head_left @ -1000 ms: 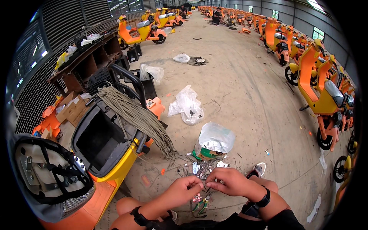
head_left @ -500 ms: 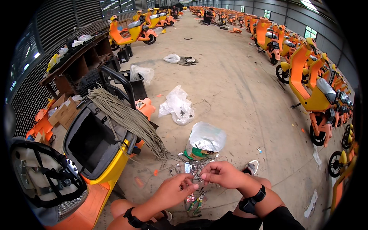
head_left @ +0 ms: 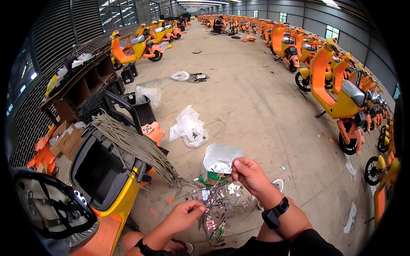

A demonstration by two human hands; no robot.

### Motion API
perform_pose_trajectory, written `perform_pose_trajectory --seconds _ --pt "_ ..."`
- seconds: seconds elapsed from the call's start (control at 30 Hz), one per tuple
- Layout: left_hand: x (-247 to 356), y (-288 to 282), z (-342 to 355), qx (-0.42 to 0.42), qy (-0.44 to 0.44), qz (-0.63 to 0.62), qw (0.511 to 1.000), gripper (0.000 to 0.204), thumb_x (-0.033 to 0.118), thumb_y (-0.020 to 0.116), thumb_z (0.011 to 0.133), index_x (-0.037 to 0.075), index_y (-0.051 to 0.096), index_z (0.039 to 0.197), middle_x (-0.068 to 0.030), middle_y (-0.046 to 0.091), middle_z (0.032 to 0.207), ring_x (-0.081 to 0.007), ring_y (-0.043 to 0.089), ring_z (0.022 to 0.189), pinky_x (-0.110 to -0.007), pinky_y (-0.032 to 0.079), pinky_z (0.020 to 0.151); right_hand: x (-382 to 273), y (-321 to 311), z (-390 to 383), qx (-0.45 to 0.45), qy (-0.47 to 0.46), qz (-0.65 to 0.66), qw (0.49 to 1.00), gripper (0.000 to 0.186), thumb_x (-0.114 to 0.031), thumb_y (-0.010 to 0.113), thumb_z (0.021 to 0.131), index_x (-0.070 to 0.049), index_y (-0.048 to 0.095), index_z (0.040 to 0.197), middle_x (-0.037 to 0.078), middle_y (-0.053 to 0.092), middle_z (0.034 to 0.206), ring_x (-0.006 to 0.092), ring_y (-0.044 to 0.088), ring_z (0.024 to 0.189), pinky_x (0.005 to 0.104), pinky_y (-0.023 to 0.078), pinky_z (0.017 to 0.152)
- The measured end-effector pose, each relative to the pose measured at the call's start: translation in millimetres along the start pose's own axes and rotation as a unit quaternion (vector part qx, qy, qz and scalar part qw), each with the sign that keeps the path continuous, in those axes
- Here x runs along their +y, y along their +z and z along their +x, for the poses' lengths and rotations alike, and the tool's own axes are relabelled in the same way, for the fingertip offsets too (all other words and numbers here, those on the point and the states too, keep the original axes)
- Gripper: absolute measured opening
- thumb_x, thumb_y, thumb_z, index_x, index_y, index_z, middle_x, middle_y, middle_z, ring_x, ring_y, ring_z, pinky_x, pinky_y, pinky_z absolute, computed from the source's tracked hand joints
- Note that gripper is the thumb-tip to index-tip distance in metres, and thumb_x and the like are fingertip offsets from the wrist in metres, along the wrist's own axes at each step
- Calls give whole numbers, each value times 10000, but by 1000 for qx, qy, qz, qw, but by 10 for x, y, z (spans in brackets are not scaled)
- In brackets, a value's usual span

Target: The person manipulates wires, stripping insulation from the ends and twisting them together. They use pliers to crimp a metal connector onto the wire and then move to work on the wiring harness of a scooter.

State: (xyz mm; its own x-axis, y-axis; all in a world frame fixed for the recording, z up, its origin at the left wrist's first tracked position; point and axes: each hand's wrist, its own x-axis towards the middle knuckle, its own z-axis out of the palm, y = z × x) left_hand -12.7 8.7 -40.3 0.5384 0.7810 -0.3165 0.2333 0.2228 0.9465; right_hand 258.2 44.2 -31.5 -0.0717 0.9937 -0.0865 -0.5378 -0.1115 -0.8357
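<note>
My right hand (head_left: 251, 176) is raised beside the rim of a green and white bucket (head_left: 210, 176) lined with a pale plastic bag. Its thumb and fingers are pinched; anything between them is too small to make out. Lower and to the left, my left hand (head_left: 186, 216) is also closed, thumb against fingertips, and what it may hold is unclear. Past its fingertips, small dark scraps and metal bits (head_left: 221, 199) lie scattered on the floor. Pliers with green and yellow handles (head_left: 220, 230) rest below them, next to a small red and white piece (head_left: 210, 225).
At my left stands a yellow and orange scooter (head_left: 136, 187) with an open dark compartment and a bundle of cords (head_left: 139, 147) draped over it. A crumpled plastic bag (head_left: 190, 128) lies ahead. Rows of scooters (head_left: 331, 91) line the right side. A person (head_left: 218, 26) sits far ahead.
My hands have moved apart: the right went up and right toward the bucket, the left went down and left. The view has shifted slightly, and more of the scattered bits now shows.
</note>
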Motion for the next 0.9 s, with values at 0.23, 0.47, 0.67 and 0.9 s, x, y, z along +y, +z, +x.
perform_pose_trajectory --seconds 0.23,0.47,0.67,0.9 --pt "37 -29 -72 31 -9 -56 998 272 267 529 972 19 643 971 38 531 727 -45 465 648 -207 393 594 37 -232 96 -14 -8 -30 999 210 -222 573 954 -25 594 1023 27 588 817 131 564 685 258 471 645" --pt "220 -36 -172 111 13 -205 972 261 247 481 994 15 591 947 43 438 662 -46 381 581 -202 319 524 358 -314 205 -68 90 -98 989 536 -397 450 992 -11 367 1355 103 594 1025 192 629 803 305 517 679" --pt "170 -101 -134 132 5 -184 974 254 247 515 972 27 640 944 49 467 644 -43 412 580 -205 337 534 2238 -1200 305 -145 233 -594 756 506 -493 520 910 -14 626 1035 102 659 801 180 639 704 336 508 631" --pt "7 10 -125 161 71 -59 983 241 207 507 965 16 653 972 42 499 665 -40 440 621 -220 369 554 4148 -1465 -191 -225 243 -749 574 468 -473 577 823 -95 672 1083 217 592 1206 362 570 1122 440 461 928"
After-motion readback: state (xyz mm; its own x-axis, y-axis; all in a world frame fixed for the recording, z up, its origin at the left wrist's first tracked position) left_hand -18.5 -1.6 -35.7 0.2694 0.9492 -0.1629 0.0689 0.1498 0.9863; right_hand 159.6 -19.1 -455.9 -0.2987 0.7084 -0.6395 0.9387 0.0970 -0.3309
